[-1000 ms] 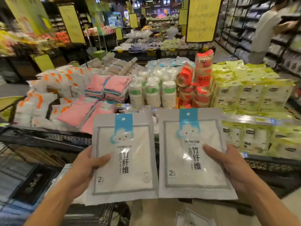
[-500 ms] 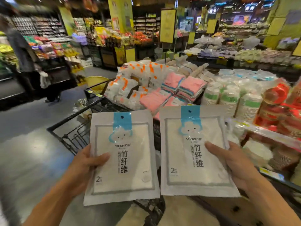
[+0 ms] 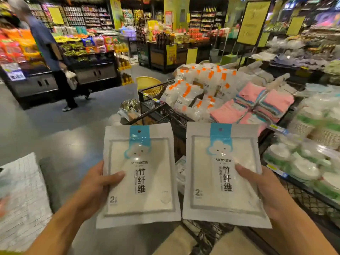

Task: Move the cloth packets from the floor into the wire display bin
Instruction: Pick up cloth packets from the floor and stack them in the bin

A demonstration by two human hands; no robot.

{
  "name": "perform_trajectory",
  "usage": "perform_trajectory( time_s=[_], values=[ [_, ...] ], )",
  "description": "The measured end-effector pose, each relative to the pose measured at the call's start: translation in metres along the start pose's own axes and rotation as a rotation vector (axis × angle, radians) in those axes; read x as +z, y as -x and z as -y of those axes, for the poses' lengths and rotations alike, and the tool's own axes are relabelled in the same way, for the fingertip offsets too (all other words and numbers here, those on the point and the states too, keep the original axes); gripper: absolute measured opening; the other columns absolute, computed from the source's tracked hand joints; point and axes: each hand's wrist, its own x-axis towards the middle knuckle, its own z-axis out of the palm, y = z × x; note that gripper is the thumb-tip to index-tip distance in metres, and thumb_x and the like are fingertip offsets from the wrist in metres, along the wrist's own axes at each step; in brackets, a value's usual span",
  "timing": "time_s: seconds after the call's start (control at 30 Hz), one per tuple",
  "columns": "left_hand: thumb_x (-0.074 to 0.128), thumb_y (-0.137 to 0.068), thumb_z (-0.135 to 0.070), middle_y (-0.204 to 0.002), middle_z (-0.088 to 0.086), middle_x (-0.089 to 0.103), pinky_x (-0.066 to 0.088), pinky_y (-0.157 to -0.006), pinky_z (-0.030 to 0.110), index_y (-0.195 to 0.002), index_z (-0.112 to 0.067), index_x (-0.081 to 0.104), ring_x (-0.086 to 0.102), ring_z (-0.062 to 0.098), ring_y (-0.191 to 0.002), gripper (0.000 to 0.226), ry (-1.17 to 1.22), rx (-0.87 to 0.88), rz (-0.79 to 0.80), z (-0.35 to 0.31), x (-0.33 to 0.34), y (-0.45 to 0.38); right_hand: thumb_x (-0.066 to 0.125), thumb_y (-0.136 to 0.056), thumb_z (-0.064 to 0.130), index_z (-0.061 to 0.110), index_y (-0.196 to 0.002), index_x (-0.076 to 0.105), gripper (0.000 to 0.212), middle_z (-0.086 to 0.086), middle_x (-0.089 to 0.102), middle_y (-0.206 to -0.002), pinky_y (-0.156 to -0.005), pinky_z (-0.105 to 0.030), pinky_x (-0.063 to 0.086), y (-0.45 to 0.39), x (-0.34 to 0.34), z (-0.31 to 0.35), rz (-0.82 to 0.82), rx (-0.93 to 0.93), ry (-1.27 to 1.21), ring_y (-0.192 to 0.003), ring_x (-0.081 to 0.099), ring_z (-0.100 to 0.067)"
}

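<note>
Between the two hands and the bin, two packets are held upright, side by side, faces toward the camera. The left hand (image 3: pixel 93 188) is closed on the lower left edge of the left packet (image 3: pixel 139 173), thumb on the front, fingers hidden behind. The right hand (image 3: pixel 265 194) is closed the same way on the lower right edge of the right packet (image 3: pixel 223 172). The inner edges of the packets stand just apart, nearly touching.

Step in hand, as judged: carry both packets forward and lay them in the wire bin (image 3: pixel 165 111). Keep each packet flat and gripped by the edge only; tilt the tops forward over the rim before release, and release one hand at a time so neither slides off the pile.

Edges and clearance: the black rim corner of the bin lies directly beyond the packets, between them. Beyond the right hand the bin is heaped with orange-marked bags (image 3: pixel 198 85) and pink cloths (image 3: pixel 257 103); free room there appears limited. Right of the right hand, paper plates (image 3: pixel 301 166) crowd the adjoining section. Left of the left hand the floor (image 3: pixel 55 129) is open; a shopper (image 3: pixel 49 52) stands well apart.
</note>
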Motion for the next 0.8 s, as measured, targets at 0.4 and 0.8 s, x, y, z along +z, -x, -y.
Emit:
perform_trajectory(
  time_s=[0.4, 0.8],
  values=[
    [0.064, -0.076, 0.006, -0.112, 0.029, 0.072, 0.064, -0.069, 0.046, -0.119, 0.000, 0.063, 0.076, 0.040, -0.089, 0.043, 0.069, -0.062, -0.058, 0.004, 0.008, -0.118, 0.074, -0.083, 0.013, 0.001, -0.127, 0.065, 0.046, -0.026, 0.074, -0.115, -0.100, -0.069, 0.049, -0.131, -0.008, -0.008, -0.033, 0.049, -0.031, -0.103, 0.073, -0.047],
    [0.085, -0.071, -0.006, -0.119, 0.025, 0.071, 0.064, -0.069, 0.047, -0.132, -0.003, 0.055, 0.073, 0.043, -0.101, 0.068, -0.068, -0.193, 0.057, -0.009, 0.064, -0.264, 0.067, -0.093, 0.010, 0.004, -0.125, 0.066, 0.033, -0.022, 0.076, -0.115, -0.080, -0.055, 0.063, -0.228, -0.060, 0.008, -0.159, 0.026, -0.096, -0.101, 0.075, -0.041]
  ],
)
